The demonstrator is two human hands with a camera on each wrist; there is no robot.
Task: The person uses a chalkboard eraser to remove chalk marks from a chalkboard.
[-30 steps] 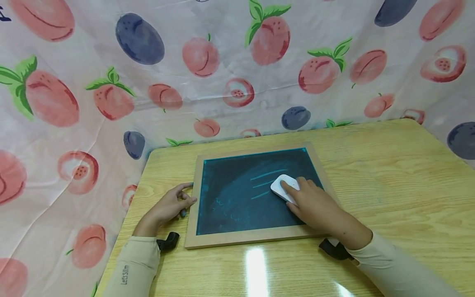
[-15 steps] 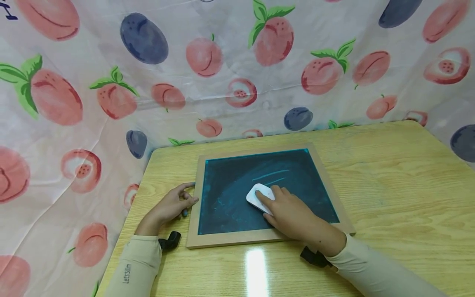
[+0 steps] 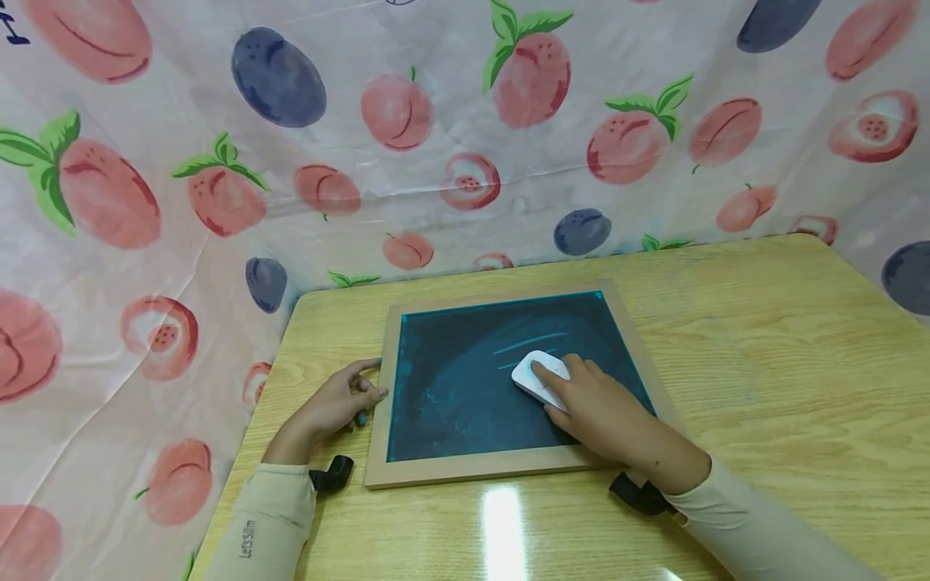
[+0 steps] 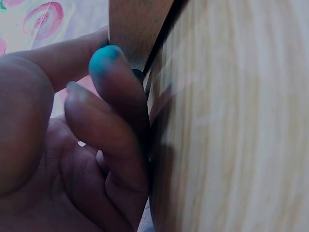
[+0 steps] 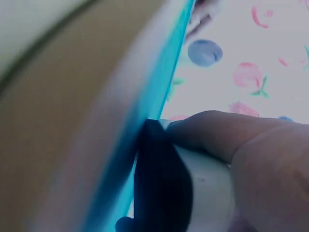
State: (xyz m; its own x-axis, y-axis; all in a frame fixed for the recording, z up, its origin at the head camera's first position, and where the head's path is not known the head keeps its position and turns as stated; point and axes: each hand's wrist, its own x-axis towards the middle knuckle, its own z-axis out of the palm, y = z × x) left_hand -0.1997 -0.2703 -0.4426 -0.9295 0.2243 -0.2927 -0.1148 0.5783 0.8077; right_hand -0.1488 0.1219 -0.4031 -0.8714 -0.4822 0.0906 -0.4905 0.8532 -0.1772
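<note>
A chalkboard (image 3: pixel 450 363) with a light wood frame lies on the table, its dark surface bearing a few blue chalk strokes (image 3: pixel 534 342), smudges and faint specks. My right hand (image 3: pixel 606 411) grips a white eraser (image 3: pixel 539 375) and holds it on the board, right of the middle, over the lower strokes. The right wrist view shows the eraser's dark underside (image 5: pixel 161 183) against the board. My left hand (image 3: pixel 336 403) rests on the table at the frame's left edge, thumb and index finger touching the frame (image 4: pixel 133 29). Blue chalk colours one fingertip (image 4: pixel 104 60).
The wood-grain table (image 3: pixel 763 347) extends to the right of the board. A fruit-print cloth (image 3: pixel 465 121) hangs behind and to the left. Black wrist cameras sit at the left wrist (image 3: pixel 333 474) and the right wrist (image 3: pixel 643 492).
The right hand slid the eraser left across the strokes, then partly back right. The lowest stroke is gone and the middle one is partly wiped. The left hand stayed at the frame.
</note>
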